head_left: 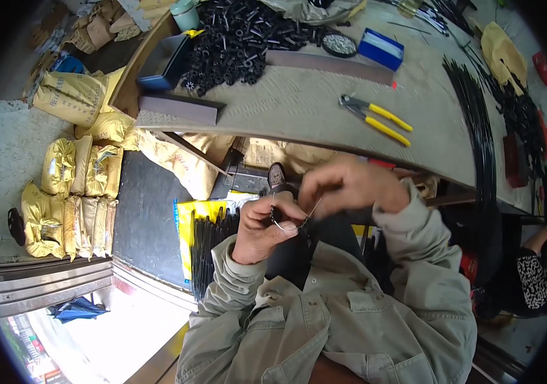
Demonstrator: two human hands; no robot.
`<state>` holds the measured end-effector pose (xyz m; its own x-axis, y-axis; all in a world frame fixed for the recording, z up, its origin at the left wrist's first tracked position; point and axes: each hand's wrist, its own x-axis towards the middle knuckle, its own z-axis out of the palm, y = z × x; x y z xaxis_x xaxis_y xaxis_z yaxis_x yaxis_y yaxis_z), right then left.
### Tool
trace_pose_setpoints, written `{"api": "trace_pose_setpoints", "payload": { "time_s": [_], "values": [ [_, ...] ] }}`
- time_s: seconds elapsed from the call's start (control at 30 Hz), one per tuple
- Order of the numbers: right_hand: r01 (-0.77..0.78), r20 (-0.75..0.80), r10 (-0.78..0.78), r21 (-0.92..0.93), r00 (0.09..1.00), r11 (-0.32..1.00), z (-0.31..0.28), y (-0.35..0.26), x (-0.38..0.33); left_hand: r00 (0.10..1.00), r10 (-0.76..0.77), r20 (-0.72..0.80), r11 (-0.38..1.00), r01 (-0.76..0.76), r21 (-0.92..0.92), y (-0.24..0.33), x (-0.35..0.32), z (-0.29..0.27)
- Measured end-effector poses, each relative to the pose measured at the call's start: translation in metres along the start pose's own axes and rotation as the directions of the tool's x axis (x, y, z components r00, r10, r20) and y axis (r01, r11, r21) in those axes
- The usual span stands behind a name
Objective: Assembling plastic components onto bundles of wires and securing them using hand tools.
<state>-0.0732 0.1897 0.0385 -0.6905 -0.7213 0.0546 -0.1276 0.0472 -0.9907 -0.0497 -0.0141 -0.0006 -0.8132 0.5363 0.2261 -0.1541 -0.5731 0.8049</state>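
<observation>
My left hand is above my lap, thumb and fingers pinched on a thin, curved wire with small dark pieces along it. The pieces are too small to name. Close by on the right is my right hand, its fingers bent and smeared by motion near the upper end of the wire. Whether those fingers hold anything does not show. On the workbench beyond my hands lies a pair of pliers with yellow handles, jaws apart.
Black tubular parts are heaped on the bench beside a blue tray. A round dish of small pieces stands near a blue box. Long black rods hang over the right edge. Yellow sacks are stacked left; another person is at right.
</observation>
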Motion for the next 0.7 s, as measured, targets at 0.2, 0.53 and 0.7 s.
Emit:
{"api": "trace_pose_setpoints", "payload": {
  "time_s": [0.2,0.53,0.7],
  "values": [
    [-0.273,-0.457,-0.372,-0.85,0.808,0.45,-0.106,0.044,0.109,0.983,-0.008,-0.182,0.998,-0.003,-0.062,0.003,0.02,-0.011],
    [-0.267,-0.289,-0.439,-0.957,0.851,0.112,-0.137,0.084,0.154,0.99,0.019,-0.142,0.992,-0.037,-0.123,0.003,0.019,-0.035],
    [0.037,-0.561,-0.159,-0.223,0.813,0.974,-0.119,0.053,0.119,0.962,-0.043,-0.269,0.997,0.024,-0.075,0.003,0.019,-0.013]
  ]
}}
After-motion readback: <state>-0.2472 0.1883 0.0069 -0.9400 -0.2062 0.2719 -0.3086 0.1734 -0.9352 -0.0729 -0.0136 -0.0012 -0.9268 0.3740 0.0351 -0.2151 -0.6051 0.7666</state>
